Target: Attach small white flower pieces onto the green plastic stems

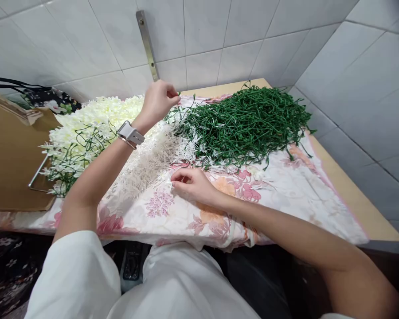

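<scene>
A cardboard box (9, 164) sits at the left edge, beside a heap of cream artificial flowers (86, 124). The left hand (158, 102), wearing a watch (130, 134), pinches a green stem (182, 99) between curled fingers. The right hand (193, 184) nips a small white piece on the floral cloth (286, 186); I cannot tell what it is. The green stem pile (249, 122) lies to the right.

Cloth (279, 195) on table (362, 199). Stem pile (249, 119) at 1 o'clock on cloth, flower heap (89, 124) at 10 o'clock, small-piece pile (153, 159) between. Cardboard box (9, 155) at 9 o'clock, bag (49, 99) behind it.
</scene>
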Available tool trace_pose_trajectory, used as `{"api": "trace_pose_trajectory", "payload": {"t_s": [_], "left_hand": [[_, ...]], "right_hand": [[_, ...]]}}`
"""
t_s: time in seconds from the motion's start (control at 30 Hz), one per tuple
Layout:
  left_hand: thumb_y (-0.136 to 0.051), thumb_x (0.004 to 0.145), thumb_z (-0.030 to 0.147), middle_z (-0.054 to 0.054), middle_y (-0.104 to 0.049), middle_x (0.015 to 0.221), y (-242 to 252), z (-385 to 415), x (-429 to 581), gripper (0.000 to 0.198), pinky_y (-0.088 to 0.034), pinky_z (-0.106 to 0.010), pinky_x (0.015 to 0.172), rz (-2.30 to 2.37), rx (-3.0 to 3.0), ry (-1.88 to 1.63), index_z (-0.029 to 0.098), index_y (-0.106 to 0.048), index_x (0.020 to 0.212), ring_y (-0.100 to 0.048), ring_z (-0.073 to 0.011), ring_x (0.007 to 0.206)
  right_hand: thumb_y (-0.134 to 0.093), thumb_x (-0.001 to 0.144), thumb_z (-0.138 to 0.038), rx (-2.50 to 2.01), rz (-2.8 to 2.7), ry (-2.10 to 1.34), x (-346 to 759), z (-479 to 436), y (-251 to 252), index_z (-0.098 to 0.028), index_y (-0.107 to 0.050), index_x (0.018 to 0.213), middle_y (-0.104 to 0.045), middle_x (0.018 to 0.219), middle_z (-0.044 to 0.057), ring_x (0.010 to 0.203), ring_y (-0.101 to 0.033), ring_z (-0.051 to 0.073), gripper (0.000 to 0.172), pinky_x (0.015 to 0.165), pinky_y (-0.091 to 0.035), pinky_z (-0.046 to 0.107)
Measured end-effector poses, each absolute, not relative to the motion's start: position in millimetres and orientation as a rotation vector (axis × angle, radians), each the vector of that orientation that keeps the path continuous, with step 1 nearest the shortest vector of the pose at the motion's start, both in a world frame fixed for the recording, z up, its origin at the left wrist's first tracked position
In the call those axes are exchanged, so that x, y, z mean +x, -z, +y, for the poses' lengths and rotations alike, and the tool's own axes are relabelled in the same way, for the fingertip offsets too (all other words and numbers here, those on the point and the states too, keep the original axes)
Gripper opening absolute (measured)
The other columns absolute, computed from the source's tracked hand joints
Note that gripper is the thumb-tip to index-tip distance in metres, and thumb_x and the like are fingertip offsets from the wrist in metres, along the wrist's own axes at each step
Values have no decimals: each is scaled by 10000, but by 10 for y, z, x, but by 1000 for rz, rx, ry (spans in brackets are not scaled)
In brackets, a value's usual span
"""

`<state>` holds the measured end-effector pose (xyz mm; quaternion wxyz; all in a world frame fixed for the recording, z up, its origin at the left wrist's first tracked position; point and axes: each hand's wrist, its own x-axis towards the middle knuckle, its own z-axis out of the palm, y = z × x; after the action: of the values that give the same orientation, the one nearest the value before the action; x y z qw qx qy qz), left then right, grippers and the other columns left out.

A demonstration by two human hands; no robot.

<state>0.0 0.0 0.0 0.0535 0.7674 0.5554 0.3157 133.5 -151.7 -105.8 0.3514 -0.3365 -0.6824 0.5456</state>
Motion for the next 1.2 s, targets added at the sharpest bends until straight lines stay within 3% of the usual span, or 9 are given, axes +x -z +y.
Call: {"api": "trace_pose_trajectory", "payload": {"t_s": [0.17, 0.33, 0.67, 1.2], "left_hand": [[-633, 727, 158, -6, -636, 651, -152, -189, -108, 34, -507, -290, 677, 1468, 2392, -1144, 132, -624, 708, -630, -137, 660], [-688, 718, 180, -38, -672, 694, -31, -682, -259, 84, -518, -253, 582, 1354, 2129, -1029, 136, -672, 787, -632, -124, 624], [-666, 789, 321, -39, -694, 795, 558, -1387, -501, 168, -500, -228, 612, 1276, 1799, -814, 163, -694, 839, -622, -126, 685], [-607, 837, 292, -20, -700, 813, 590, -1421, -497, 153, -491, -195, 630, 1248, 1980, -700, 166, -691, 853, -633, -125, 723]], "right_hand": [[-587, 759, -130, -887, -1765, -1408, 1322, -1540, 1066, -127, -650, 743, -643, 703, 10, 639, -555, 89, 65, 607, -428, 217], [-593, 776, -151, -743, -1849, -1343, 1424, -1482, 927, -141, -656, 765, -657, 748, 12, 645, -544, 86, 65, 628, -434, 231], [-592, 785, -135, -895, -1850, -859, 1657, -1238, 688, -159, -638, 733, -651, 716, 0, 599, -525, 90, 73, 585, -414, 237], [-467, 862, -124, -772, -2161, -469, 1587, -1320, 785, -174, -601, 784, -627, 741, 53, 721, -567, 164, 162, 695, -436, 302]]}}
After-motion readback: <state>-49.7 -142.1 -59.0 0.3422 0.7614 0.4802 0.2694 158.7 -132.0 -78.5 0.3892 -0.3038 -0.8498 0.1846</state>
